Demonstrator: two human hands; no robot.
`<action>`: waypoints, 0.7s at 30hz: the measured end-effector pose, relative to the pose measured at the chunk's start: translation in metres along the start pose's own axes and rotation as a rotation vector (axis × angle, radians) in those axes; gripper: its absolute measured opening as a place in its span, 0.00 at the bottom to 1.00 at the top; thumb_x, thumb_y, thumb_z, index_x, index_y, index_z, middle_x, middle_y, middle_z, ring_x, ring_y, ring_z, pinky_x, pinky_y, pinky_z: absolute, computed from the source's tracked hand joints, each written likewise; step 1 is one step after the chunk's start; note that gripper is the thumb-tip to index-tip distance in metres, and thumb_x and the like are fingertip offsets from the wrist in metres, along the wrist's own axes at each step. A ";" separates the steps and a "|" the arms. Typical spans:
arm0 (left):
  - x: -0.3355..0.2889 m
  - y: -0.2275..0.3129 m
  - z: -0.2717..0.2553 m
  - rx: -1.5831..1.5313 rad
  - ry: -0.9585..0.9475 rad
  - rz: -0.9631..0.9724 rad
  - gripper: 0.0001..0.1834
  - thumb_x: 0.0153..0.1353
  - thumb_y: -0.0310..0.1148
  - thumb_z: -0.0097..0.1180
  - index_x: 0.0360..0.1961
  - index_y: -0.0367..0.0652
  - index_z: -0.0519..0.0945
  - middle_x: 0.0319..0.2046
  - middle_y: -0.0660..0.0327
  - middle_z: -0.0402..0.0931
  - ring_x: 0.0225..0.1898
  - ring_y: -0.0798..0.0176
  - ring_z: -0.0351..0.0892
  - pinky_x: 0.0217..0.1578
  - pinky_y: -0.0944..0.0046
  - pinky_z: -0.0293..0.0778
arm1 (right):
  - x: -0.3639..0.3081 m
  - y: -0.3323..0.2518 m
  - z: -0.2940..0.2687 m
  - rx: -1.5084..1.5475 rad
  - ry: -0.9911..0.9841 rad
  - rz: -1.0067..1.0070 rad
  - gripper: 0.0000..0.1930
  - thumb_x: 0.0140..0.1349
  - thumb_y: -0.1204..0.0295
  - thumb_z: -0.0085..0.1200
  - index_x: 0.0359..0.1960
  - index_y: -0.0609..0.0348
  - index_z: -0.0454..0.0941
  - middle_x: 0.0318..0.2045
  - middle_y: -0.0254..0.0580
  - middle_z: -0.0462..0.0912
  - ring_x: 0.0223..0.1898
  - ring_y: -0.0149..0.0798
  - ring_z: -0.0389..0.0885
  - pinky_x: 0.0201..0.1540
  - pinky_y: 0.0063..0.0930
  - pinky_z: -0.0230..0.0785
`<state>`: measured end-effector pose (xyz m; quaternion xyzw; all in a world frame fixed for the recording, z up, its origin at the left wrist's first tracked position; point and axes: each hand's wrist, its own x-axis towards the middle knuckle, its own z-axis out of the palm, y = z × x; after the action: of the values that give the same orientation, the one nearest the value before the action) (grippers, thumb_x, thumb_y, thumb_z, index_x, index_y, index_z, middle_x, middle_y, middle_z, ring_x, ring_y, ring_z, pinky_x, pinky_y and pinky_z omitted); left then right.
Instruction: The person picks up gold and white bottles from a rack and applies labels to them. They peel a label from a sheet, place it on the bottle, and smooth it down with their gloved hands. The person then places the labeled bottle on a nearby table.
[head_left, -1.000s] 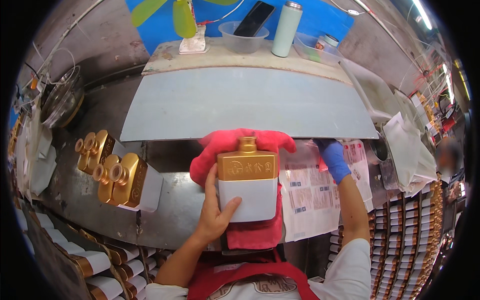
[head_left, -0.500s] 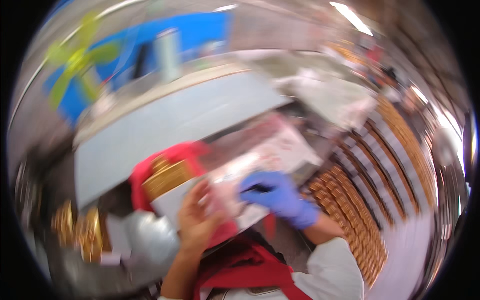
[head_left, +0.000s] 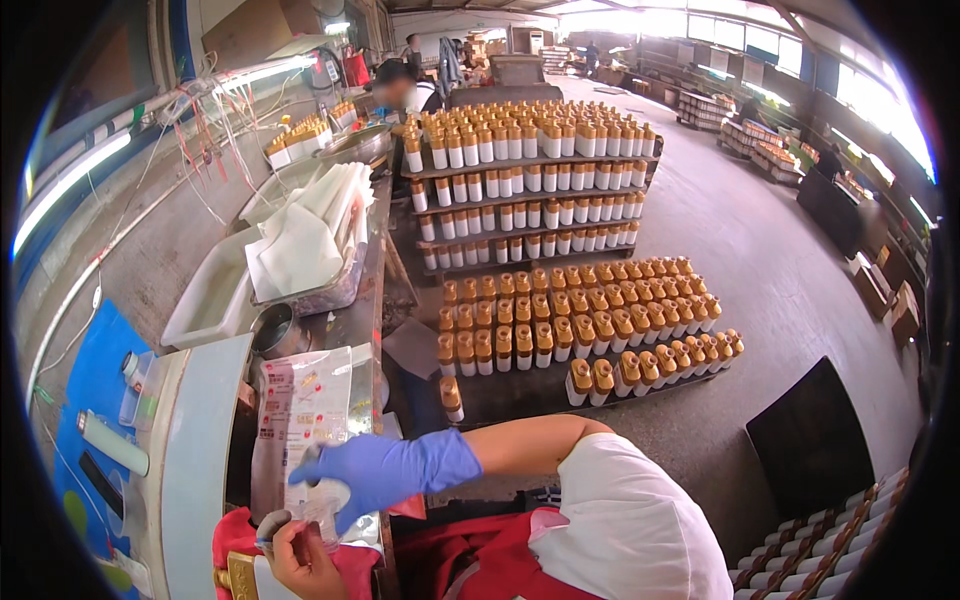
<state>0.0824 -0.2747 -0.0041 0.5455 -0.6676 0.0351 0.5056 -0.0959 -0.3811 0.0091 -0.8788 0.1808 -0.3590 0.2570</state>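
Note:
At the bench's near end, my right hand [head_left: 375,475], in a blue glove, is curled above a printed sheet. A small dark bit shows at its fingers; I cannot make out what it is. Just below it, my bare left hand [head_left: 303,560] has bent fingers, some with greyish tips, pinching at a piece of clear film [head_left: 322,510] that hangs between the hands. Next to the left hand a gold-and-white bottle [head_left: 243,577] lies on a red cloth [head_left: 232,530]. The printed sheet [head_left: 305,400], white with red marks, lies flat on the bench.
Beyond the sheet stand a metal pot [head_left: 280,330], white tubs [head_left: 210,290] and a stack of white paper [head_left: 310,240]. Gold-and-white bottles fill a low platform [head_left: 600,385] and a tiered rack [head_left: 530,205] to the right. A black panel [head_left: 815,460] leans nearby. A co-worker [head_left: 405,90] is at the far bench.
My view has swung right, bringing the rack and floor into sight. The gloved hand has come closer to my left hand, and clear film now shows between them.

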 end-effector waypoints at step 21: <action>-0.050 -0.008 -0.055 -0.173 0.048 -0.527 0.20 0.50 0.19 0.63 0.45 0.39 0.76 0.40 0.54 0.74 0.32 0.59 0.75 0.36 0.62 0.72 | 0.073 -0.016 0.067 0.319 -0.714 -0.043 0.24 0.47 0.55 0.66 0.43 0.54 0.77 0.41 0.45 0.78 0.42 0.51 0.79 0.45 0.37 0.71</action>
<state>0.1178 -0.2104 -0.0168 0.6539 -0.4912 -0.1420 0.5576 0.0041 -0.3837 0.0174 -0.9011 0.0037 -0.0595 0.4295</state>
